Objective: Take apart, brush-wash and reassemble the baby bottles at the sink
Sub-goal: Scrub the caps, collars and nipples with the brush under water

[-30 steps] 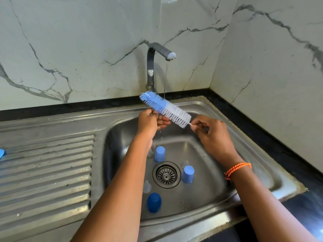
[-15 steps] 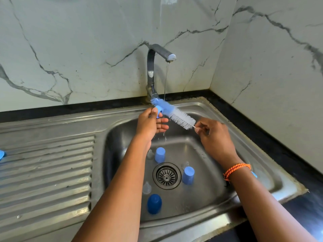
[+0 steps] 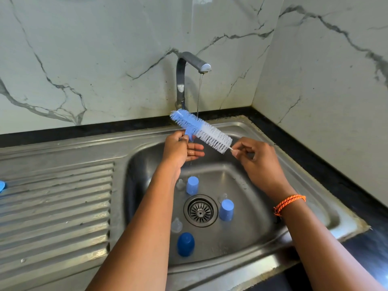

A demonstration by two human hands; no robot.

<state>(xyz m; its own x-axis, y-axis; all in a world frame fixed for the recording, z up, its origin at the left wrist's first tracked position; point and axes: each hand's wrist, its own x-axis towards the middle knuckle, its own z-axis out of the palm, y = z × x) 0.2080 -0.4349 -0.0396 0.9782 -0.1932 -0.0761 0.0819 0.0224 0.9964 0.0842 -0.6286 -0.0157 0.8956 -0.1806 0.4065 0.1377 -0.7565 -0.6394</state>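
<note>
A: R hand (image 3: pixel 258 162)?
B: Pinching the thin white stem of the bottle brush (image 3: pixel 201 130), thumb + fingertips, over the right side of the basin.
A: Brush itself?
B: Held slanted, blue-bristle end up-left, white bristles down-right toward the R hand. Thin water stream (image 3: pixel 199 95) from the tap (image 3: pixel 189 66) meets it near the blue/white join.
A: L hand (image 3: pixel 180 147)?
B: Thumb + forefinger pinch a small blue ring-like part (image 3: pixel 190 136) threaded on the brush, probably a bottle collar, can't tell for sure. Other fingers straight, pointing right, under the bristles.
A: Rest of the bottle bits?
B: Down in the sink (image 3: pixel 147 156). Two light-blue caps, one behind the drain (image 3: pixel 200 211) at (image 3: pixel 192 185), one just right of it (image 3: pixel 226 210). Darker blue cap (image 3: pixel 185 244) in front, nearer the person. Clear teats beside them: (image 3: pixel 176 225) left of drain, (image 3: pixel 180 184) by the far cap, a third (image 3: pixel 223 197) behind the right cap, faint.
A: Anything else?
B: Orange braided band (image 3: pixel 289 203) on R wrist. Ribbed drainboard (image 3: pixel 56 206) at left, bit of sth blue (image 3: pixel 2 185) at its far left edge, cut off by the frame.
</note>
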